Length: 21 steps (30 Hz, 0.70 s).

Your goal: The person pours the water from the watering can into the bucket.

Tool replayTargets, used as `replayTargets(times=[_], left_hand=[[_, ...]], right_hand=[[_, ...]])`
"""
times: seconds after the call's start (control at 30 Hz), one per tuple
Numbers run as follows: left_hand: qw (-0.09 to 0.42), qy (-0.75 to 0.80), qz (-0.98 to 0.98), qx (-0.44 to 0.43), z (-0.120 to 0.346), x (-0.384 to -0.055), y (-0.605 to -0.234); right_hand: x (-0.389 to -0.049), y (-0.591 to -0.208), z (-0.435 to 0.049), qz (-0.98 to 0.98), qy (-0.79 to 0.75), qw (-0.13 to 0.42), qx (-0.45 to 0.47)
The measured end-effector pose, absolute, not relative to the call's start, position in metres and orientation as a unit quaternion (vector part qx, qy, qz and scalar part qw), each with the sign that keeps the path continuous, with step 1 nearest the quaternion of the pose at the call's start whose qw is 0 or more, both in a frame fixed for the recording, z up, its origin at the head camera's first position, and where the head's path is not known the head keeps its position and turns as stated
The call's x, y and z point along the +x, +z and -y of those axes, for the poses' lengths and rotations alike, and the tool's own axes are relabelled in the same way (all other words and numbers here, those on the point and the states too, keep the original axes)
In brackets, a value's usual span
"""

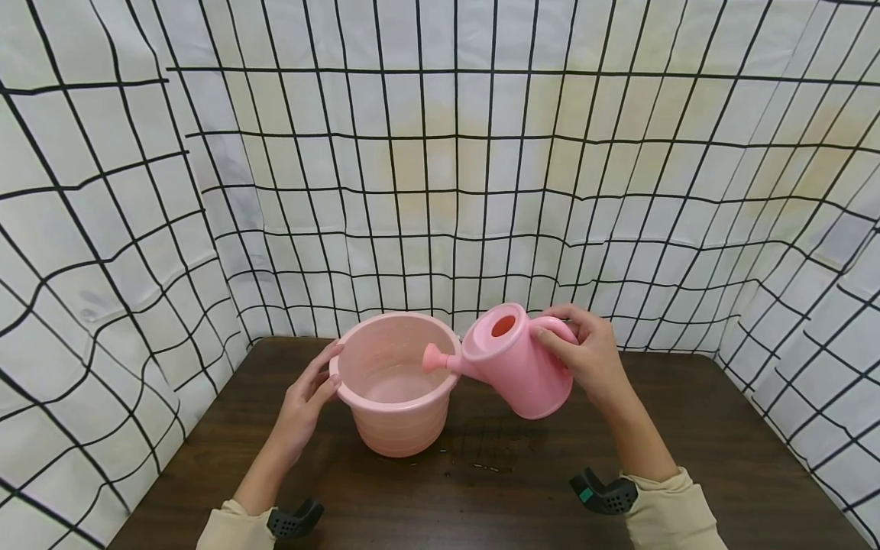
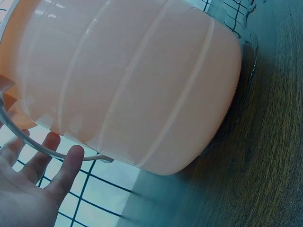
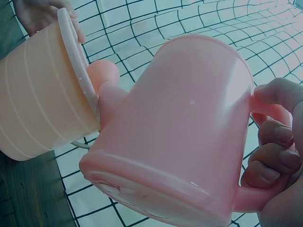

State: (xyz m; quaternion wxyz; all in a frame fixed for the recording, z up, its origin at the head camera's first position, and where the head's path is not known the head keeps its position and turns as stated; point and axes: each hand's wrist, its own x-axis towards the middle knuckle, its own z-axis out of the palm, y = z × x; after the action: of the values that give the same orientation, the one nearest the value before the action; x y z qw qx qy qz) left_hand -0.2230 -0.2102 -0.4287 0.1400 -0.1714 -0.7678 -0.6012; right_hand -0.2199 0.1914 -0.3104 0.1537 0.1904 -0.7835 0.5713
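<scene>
The left hand (image 1: 302,406), fingers (image 2: 67,169) spread, touches the bucket (image 1: 400,429); the right hand (image 1: 593,353) grips the watering can (image 1: 525,376) by its handle (image 3: 256,198).

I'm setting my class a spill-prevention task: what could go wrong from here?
Any water poured might miss the bucket, since the spout head of the tilted watering can sits close to the bucket's rim.
The can could twist or dip, as the right hand holds it by the handle at its back.
The bucket might slide if knocked: water drops lie on the table near its base.
</scene>
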Motion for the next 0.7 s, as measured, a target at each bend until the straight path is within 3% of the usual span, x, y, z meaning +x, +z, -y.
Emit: replayTargets(times=[0.7], left_hand=[[0.138, -0.601, 0.768, -0.172, 0.2110, -0.2236, -0.4288]], right_hand=[[-0.2207, -0.3089, -0.1903, 0.784, 0.574, 0.146, 0.185]])
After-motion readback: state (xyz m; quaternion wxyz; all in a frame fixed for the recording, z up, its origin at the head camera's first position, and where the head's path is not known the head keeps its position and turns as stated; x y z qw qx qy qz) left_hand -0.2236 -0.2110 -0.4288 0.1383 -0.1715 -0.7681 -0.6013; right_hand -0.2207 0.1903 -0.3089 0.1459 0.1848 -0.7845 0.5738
